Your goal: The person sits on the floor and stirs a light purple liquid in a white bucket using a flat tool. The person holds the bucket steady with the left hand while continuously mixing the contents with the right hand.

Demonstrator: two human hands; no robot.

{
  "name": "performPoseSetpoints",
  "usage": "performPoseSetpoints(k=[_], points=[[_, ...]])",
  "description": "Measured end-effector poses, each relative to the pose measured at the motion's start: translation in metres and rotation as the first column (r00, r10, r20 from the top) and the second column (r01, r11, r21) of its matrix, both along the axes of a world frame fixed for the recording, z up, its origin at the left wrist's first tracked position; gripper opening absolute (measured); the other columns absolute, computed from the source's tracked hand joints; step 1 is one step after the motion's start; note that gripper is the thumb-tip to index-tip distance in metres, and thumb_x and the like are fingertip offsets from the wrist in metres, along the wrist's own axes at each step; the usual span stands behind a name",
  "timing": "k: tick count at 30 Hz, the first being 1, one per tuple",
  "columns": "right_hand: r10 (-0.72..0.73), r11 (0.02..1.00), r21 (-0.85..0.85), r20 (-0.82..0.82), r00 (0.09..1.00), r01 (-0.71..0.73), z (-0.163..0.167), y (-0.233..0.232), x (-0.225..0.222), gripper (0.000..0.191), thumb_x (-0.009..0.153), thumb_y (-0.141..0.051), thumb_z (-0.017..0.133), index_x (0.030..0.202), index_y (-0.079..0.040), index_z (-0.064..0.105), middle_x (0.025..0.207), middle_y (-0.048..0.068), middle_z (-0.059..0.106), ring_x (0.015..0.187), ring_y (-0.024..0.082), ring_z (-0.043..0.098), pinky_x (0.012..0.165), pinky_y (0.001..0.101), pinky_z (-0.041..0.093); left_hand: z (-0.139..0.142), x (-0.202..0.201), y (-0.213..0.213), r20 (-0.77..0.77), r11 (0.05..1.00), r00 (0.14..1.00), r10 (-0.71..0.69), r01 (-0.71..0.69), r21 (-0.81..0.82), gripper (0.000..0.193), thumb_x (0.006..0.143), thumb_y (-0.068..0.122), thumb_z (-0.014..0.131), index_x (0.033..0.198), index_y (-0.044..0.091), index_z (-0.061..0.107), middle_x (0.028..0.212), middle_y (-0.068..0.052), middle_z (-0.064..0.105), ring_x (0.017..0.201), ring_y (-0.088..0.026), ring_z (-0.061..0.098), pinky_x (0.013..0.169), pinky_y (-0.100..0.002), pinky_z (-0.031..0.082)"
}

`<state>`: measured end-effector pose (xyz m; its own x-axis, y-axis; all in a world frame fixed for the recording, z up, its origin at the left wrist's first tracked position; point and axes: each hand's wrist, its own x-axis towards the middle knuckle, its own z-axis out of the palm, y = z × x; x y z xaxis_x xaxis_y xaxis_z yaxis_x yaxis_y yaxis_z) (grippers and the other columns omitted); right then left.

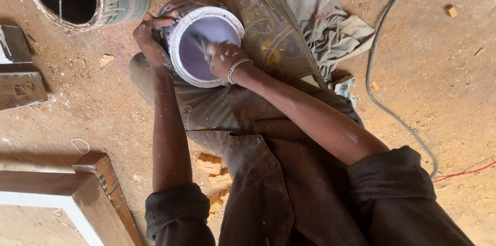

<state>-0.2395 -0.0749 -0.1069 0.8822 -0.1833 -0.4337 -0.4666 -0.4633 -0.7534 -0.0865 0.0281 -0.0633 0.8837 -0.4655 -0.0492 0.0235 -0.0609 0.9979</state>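
floor (439, 70): sawdust-strewn dirt | left hand (150, 37) clamped on paint can (204, 44) rim | right hand (223, 59) closed inside

Dusty earthen floor (423, 70) strewn with sawdust and wood chips; wooden frame (77, 194) at lower left; grey cable (377, 44) curving along the right; daylight even.

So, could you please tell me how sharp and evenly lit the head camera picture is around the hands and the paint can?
Head view: soft, even light, no glare; the right hand inside the paint can is motion-blurred, while the left hand gripping the rim is sharper; the arms cast faint shadows on the lap.
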Motion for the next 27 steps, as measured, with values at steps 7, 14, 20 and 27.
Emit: performPoseSetpoints(k=[7,14,20,27], points=[[0.112,0.986,-0.142,0.153,0.982,-0.09,0.003,0.004,-0.016,0.019,0.092,-0.014,0.059,0.1,-0.002,0.07,0.09,0.02,0.073,0.085,0.036,0.072,0.076,0.0494,0.058,0.004,-0.004,0.0,0.063,0.999,0.997,-0.049,0.048,0.02,0.05,0.104,0.031,0.051,0.086,-0.01,0.075,0.097,-0.023,0.078,0.091,-0.029,0.074,0.096,-0.038,0.054],[0.07,0.975,-0.223,0.246,0.967,-0.014,0.014,-0.001,-0.004,0.019,0.093,-0.014,0.057,0.099,-0.002,0.072,0.083,0.018,0.073,0.076,0.03,0.073,0.061,0.0437,0.059,-0.012,0.003,0.009,0.106,0.995,0.994,0.01,-0.02,0.1,0.055,0.108,0.038,0.05,0.089,-0.004,0.08,0.079,-0.013,0.068,0.071,-0.019,0.056,0.072,-0.035,0.044],[0.428,0.709,-0.635,0.04,0.903,-0.308,0.019,-0.002,0.003,0.012,0.079,-0.008,0.074,0.089,-0.003,0.079,0.086,0.02,0.074,0.084,0.027,0.072,0.058,0.0359,0.06,-0.011,0.003,0.003,0.168,0.973,0.959,-0.229,0.218,0.081,0.05,0.105,0.047,0.061,0.102,-0.001,0.076,0.094,-0.011,0.075,0.084,-0.016,0.067,0.081,-0.034,0.051],[0.437,0.615,-0.696,-0.091,0.895,-0.371,0.006,0.004,0.007,0.01,0.081,-0.006,0.075,0.09,-0.005,0.08,0.083,0.013,0.076,0.081,0.025,0.073,0.063,0.0366,0.059,-0.002,0.002,-0.009,0.01,0.978,0.984,-0.177,0.175,0.11,0.04,0.095,0.039,0.078,0.113,0.004,0.072,0.095,-0.005,0.076,0.085,-0.014,0.073,0.072,-0.03,0.061]])
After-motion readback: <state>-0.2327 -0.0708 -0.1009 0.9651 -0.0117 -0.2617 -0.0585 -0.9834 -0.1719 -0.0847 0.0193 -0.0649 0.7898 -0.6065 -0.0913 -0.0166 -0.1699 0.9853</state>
